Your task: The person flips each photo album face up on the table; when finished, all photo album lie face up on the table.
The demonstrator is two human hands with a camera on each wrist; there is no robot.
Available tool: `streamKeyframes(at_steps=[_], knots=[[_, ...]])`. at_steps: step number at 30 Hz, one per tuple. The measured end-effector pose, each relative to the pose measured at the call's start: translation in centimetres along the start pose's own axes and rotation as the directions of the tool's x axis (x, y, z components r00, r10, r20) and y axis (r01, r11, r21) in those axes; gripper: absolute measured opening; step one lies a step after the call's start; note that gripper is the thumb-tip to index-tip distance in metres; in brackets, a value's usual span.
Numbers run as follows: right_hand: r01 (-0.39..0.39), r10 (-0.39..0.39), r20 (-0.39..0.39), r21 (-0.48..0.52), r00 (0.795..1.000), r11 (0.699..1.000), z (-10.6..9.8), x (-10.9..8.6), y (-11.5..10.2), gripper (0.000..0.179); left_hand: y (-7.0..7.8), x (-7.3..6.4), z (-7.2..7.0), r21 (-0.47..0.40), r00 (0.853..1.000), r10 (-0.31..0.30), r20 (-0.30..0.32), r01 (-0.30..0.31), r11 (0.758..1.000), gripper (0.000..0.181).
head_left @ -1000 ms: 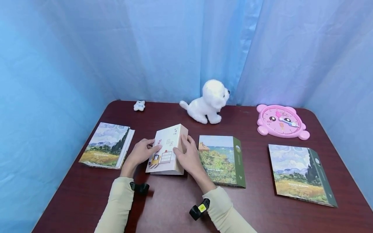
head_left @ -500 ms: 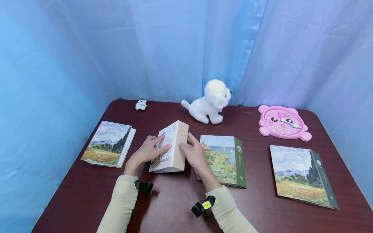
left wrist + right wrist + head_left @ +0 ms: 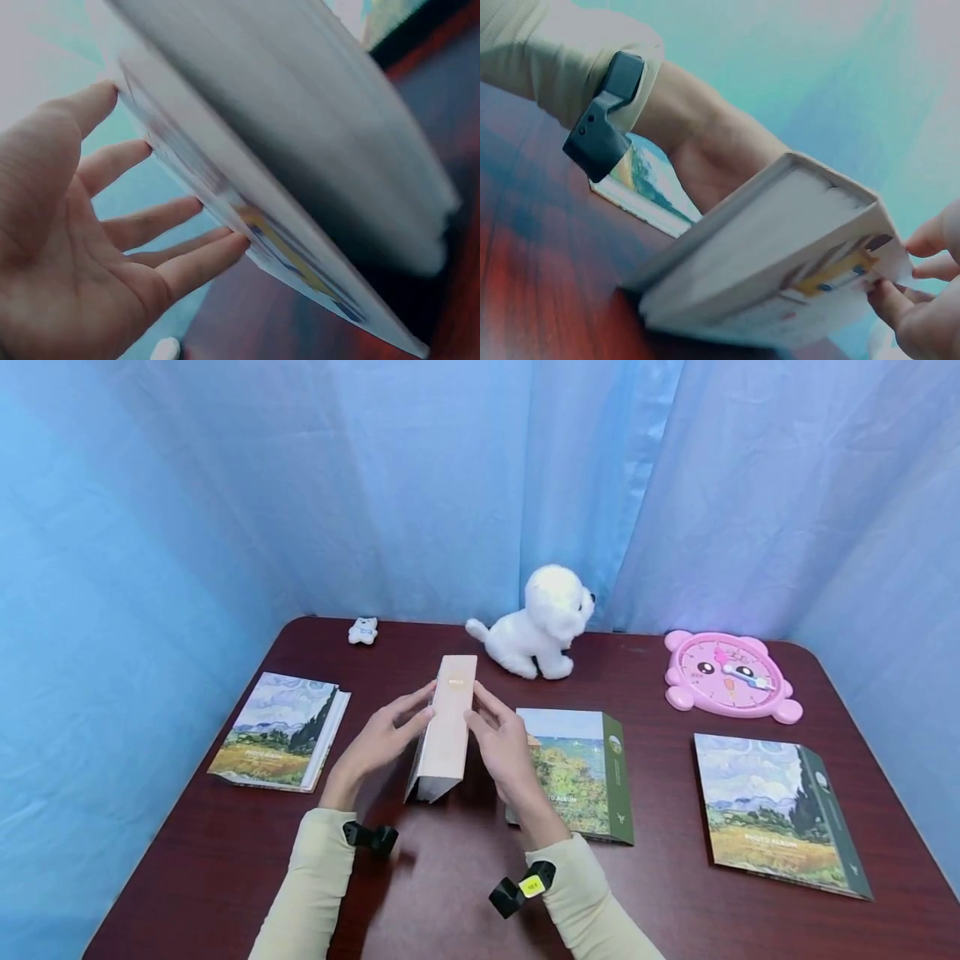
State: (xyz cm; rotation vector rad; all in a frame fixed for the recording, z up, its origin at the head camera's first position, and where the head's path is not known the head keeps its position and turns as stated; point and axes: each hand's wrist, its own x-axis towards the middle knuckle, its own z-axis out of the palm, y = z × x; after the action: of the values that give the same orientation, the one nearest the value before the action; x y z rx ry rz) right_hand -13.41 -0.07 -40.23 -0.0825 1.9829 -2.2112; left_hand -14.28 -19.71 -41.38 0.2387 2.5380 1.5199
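Note:
A thick cream album, like the photo albums around it, stands on edge in the middle of the table, pale spine upward. My left hand is at its left cover; the left wrist view shows spread, fairly straight fingers with their tips against the printed cover. My right hand touches the other cover near the spine, thumb and fingertips on that side. Between them the two hands hold the album upright. Its white page block shows from the end in the right wrist view.
A landscape photo album lies on the left, a seaside one beside my right hand, and another farther right. Behind are a white plush dog, a tiny white bear and a pink toy clock. Blue curtains hang around the table.
The cream album has turned from leaning with its front cover showing to standing spine up. The left hand has shifted right along its cover; the right hand has moved out to the opposite cover.

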Motion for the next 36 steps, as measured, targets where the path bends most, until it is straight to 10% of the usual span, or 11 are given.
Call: streamKeyframes(at_steps=[18, 29, 36], knots=[[0.124, -0.119, 0.034, -0.262, 0.992, 0.957, 4.7, 1.1, 0.1, 0.052, -0.1, -1.0, -3.5, -0.157, 0.992, -0.058, -0.113, 0.039, 0.987, 0.052], [0.129, -0.104, 0.100, -0.289, 0.990, 0.949, 5.7, 1.4, 1.7, 0.051, -0.3, -1.8, -5.0, -0.042, 0.989, -0.067, -0.131, 0.062, 0.997, 0.051], [0.133, -0.073, 0.147, -0.449, 0.986, 0.884, 6.0, 1.7, 3.4, 0.052, -0.1, -2.2, -6.1, 0.094, 0.988, -0.071, -0.140, 0.084, 0.992, 0.054]])
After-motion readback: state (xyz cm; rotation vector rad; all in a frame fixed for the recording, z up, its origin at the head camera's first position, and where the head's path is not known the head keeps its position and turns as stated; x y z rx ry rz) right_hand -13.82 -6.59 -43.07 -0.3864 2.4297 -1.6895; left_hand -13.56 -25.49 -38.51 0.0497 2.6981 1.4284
